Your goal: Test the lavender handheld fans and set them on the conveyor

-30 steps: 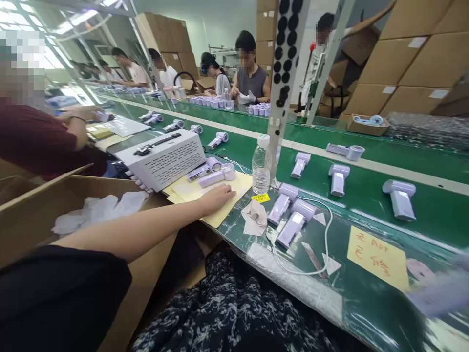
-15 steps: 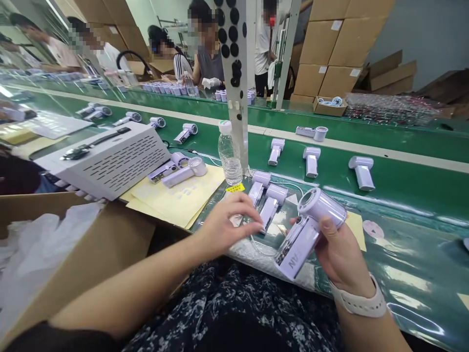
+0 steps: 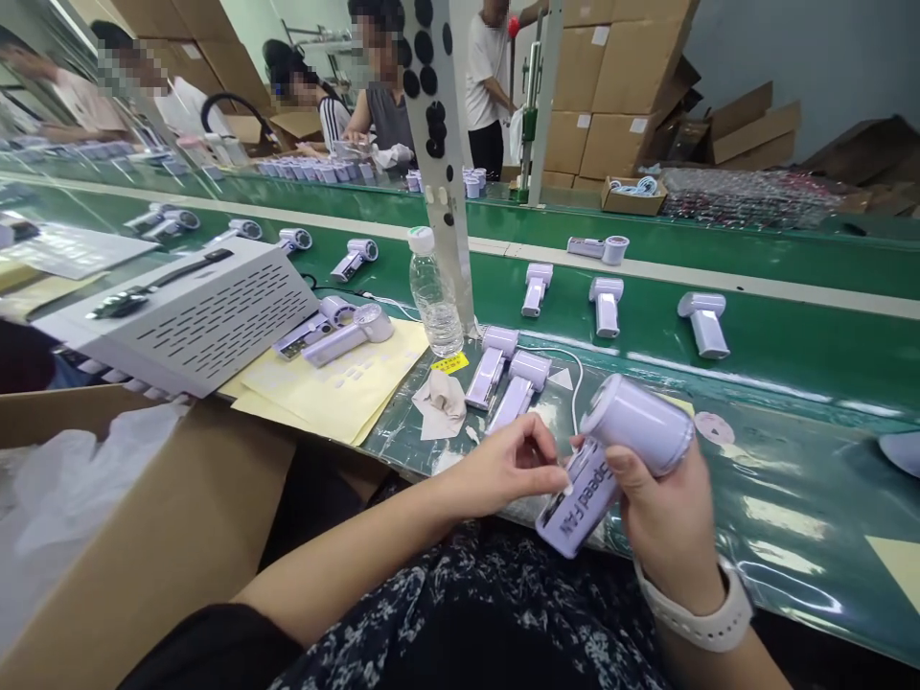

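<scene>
My right hand [image 3: 665,498], with a white watch band at the wrist, is wrapped round a lilac handheld fan [image 3: 636,422]. The fan is tilted, its round head up and its handle, lettered "Speed FAN", pointing down toward me. One long side of the handle looks uncovered, with dark parts inside. My left hand [image 3: 514,465] is at that side, fingers curled and thumb against the handle's edge; whatever the fingertips pinch is hidden. Two more lilac fans [image 3: 487,374] lie just beyond my left hand, beside a crumpled tissue [image 3: 440,404] and a white cable [image 3: 577,374].
A water bottle [image 3: 437,297] stands by a perforated metal post [image 3: 442,163]. On the left sit a grey vented metal box [image 3: 216,316], yellow sheets [image 3: 316,402] with two fans, and a carton [image 3: 179,517] of white bags. Several fans lie along the green belt [image 3: 647,297]. Co-workers are across it.
My left hand has moved right, from beside the lying fans to the held fan's handle. The held fan has turned, so more lettering shows. The view has shifted slightly.
</scene>
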The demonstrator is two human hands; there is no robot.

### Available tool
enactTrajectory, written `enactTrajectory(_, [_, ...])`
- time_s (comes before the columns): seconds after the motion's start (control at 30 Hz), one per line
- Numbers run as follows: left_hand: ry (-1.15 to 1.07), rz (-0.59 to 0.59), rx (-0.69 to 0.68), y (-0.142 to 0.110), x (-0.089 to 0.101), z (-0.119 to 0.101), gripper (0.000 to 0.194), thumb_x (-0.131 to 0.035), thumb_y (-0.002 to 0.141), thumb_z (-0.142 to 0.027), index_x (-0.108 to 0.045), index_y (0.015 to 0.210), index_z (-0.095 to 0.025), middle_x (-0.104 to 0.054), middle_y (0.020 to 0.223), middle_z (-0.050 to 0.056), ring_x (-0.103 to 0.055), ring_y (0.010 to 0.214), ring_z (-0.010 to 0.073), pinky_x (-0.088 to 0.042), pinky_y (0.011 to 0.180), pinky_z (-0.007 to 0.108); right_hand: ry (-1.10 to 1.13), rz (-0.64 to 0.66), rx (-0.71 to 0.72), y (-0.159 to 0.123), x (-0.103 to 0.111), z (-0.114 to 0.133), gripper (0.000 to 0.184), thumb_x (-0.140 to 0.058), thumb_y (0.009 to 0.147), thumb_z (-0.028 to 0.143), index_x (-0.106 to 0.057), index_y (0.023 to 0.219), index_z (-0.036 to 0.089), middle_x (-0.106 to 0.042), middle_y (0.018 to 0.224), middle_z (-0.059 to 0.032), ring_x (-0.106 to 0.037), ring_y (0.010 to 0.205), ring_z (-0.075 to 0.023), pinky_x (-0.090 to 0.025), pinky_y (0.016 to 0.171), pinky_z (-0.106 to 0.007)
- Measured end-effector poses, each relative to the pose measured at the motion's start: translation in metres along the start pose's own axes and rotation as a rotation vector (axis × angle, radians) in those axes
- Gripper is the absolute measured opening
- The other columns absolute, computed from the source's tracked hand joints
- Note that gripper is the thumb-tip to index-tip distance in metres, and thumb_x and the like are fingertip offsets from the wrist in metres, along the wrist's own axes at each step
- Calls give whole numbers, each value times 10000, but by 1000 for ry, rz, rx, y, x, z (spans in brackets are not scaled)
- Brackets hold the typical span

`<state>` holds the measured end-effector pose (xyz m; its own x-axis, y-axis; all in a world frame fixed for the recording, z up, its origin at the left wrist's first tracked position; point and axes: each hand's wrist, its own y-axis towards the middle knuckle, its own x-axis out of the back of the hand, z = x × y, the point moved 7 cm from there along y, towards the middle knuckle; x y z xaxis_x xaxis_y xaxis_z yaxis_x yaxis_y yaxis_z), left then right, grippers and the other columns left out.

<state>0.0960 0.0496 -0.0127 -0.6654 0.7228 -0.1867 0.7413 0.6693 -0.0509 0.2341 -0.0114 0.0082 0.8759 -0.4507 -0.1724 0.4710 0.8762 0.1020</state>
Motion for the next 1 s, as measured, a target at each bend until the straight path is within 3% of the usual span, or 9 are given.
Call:
enactTrajectory(0.1, [-409,344,219,-22,-23,27,527,-786,746,-667,-636,994,-227,-630,815,14,-649,762,172,-516,703,298,-64,180,62,-13,-26,-3,637,-826,771,601,-557,1236,259,-738,958,-79,-743,749,-267,-642,600,-366])
enactTrajectory(0.17, [-472,307,240,-38,-11,31,482,-716,827,-656,-644,1013,-216,-668,827,34,-670,725,170,-535,669,290,-243,383,157,-3,-41,-5,709,-826,750,631,-579,1293,247,-727,1102,-119,-739,933,-316,-653,753,-440])
enactTrajectory(0.23, [-429,110,231,-57,22,30,462,-628,900,-645,-641,1007,-196,-689,816,49,-628,592,136,-506,540,243,-524,513,297,32,-36,-8,716,-859,681,653,-679,1231,232,-678,1281,-153,-656,1179,-380,-586,958,-544])
enactTrajectory(0.4, [-238,-312,311,-147,108,48,526,-433,970,-673,-661,898,-205,-652,661,27,-507,404,115,-404,380,222,-896,-77,264,180,96,1,378,-773,792,560,-693,640,223,-645,1194,-163,-513,1337,-405,-441,1052,-575])
enactTrajectory(0.53, [-239,-428,260,-198,122,96,510,-495,895,-764,-723,951,-311,-694,749,6,-509,492,129,-372,444,240,-1004,-237,92,243,152,-2,269,-798,830,430,-690,695,223,-677,1135,-113,-590,1254,-346,-501,974,-460])
enactTrajectory(0.63, [-301,-489,157,-189,112,117,593,-633,766,-818,-728,919,-253,-672,724,24,-486,554,127,-361,497,243,-1135,-265,-48,262,126,-25,270,-673,968,398,-698,1135,187,-637,1334,-112,-591,1244,-285,-482,1057,-507])
enactTrajectory(0.73, [-346,-513,46,-161,101,101,629,-633,791,-796,-675,996,-203,-674,772,48,-540,604,134,-411,557,250,-1290,-245,-182,266,71,-58,407,-629,999,426,-618,1331,191,-539,1481,-129,-531,1333,-314,-422,1112,-589])
enactTrajectory(0.87, [-281,-452,-82,-140,89,53,537,-584,912,-684,-589,1149,-202,-680,937,59,-583,609,104,-434,576,235,-1419,-152,-229,261,24,-72,463,-658,963,460,-617,1324,172,-545,1460,-146,-528,1325,-333,-426,1102,-577])
enactTrajectory(1.0, [-202,-431,-132,-132,91,32,435,-561,966,-598,-562,1133,-197,-649,936,46,-593,591,92,-459,521,212,-1459,115,-159,230,30,-53,427,-627,912,480,-745,1071,102,-665,1146,-214,-594,1207,-394,-485,997,-489])
